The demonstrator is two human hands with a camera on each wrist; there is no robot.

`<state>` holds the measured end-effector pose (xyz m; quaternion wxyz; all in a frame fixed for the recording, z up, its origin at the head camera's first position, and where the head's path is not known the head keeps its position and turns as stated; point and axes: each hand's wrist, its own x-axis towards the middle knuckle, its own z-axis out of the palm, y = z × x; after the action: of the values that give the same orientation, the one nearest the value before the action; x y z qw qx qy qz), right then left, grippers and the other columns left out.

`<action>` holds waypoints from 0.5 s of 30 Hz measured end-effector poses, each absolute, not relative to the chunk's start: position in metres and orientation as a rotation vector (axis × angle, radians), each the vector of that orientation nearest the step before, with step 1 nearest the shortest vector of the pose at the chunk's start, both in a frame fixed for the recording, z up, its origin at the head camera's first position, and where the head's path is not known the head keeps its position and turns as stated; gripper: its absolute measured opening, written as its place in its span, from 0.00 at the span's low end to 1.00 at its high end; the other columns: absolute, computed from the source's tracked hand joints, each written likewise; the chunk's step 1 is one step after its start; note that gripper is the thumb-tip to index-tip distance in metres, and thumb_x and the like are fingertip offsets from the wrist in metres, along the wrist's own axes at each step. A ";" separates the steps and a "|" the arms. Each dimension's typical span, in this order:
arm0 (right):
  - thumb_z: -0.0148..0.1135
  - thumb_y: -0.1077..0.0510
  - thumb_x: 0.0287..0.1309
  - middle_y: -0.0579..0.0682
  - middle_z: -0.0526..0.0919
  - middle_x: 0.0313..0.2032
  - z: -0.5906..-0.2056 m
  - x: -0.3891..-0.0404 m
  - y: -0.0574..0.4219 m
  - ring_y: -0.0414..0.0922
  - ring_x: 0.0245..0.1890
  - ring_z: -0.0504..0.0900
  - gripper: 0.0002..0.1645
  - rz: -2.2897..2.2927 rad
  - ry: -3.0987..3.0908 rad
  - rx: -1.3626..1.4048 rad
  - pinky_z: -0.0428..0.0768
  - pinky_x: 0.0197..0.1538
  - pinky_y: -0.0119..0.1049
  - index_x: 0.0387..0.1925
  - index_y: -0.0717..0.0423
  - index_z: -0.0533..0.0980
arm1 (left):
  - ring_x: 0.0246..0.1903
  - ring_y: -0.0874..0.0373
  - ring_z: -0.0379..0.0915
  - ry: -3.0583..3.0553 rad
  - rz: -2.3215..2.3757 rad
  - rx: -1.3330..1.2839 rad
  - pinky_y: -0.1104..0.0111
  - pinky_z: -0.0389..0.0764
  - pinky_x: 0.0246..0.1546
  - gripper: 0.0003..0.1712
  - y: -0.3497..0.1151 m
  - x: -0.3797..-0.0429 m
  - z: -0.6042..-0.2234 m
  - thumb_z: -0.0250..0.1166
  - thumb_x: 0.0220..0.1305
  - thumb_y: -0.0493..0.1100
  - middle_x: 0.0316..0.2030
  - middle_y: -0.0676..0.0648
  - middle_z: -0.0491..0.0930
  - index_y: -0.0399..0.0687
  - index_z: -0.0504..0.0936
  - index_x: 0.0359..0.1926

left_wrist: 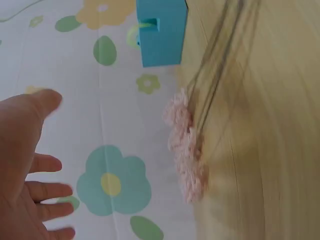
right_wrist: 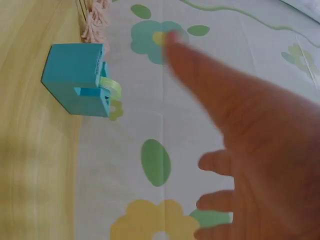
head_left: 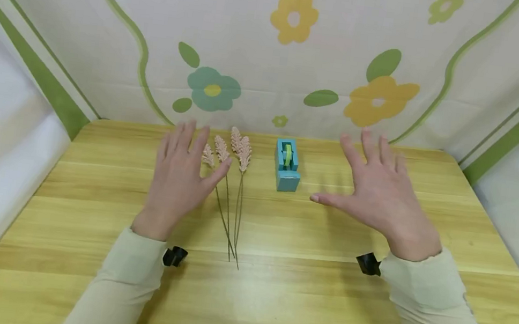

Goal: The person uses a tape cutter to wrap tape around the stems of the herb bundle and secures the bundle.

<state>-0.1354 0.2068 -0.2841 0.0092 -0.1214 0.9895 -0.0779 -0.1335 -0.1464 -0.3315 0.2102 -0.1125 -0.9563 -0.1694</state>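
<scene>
A white flower-printed cloth (head_left: 256, 70) rises behind the far edge of the wood-grain table (head_left: 290, 306). Over the table, the right hand (head_left: 377, 192) and left hand (head_left: 177, 173) are spread wide, holding nothing. Four pink-headed flower sprigs (head_left: 244, 160) lie left of centre, heads toward the far edge; in the head view the left thumb partly overlaps them. Just right, near the far edge's middle, stands a turquoise tape dispenser (head_left: 288, 181) with a yellow-green tape roll (head_left: 288, 156).
</scene>
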 end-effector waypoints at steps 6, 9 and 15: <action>0.73 0.39 0.67 0.65 0.75 0.71 -0.300 -0.146 0.199 0.64 0.73 0.72 0.45 -0.472 3.177 -0.492 0.77 0.65 0.67 0.74 0.59 0.72 | 0.66 0.35 0.78 -2.534 -0.830 -0.440 0.45 0.75 0.72 0.33 -0.115 -0.135 -0.339 0.73 0.73 0.50 0.64 0.32 0.82 0.34 0.78 0.69; 0.71 0.45 0.71 0.61 0.86 0.57 -0.314 -0.154 0.188 0.60 0.59 0.82 0.29 -0.749 3.147 -0.437 0.82 0.55 0.59 0.63 0.60 0.81 | 0.63 0.38 0.81 -2.612 -1.074 -0.412 0.49 0.82 0.67 0.31 -0.092 -0.139 -0.347 0.71 0.75 0.51 0.64 0.35 0.82 0.37 0.79 0.69; 0.67 0.48 0.75 0.55 0.90 0.45 -0.343 -0.165 0.164 0.53 0.47 0.85 0.17 -1.228 2.889 -0.259 0.81 0.48 0.44 0.53 0.55 0.87 | 0.59 0.39 0.86 -2.716 -1.408 -0.338 0.52 0.89 0.55 0.34 -0.061 -0.151 -0.364 0.75 0.71 0.46 0.70 0.38 0.79 0.41 0.78 0.73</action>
<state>-0.1646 0.1642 -0.3435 -0.0042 -0.0824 0.9171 -0.3899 -0.1515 -0.0608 -0.3637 0.0319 -0.1099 -0.8819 -0.4573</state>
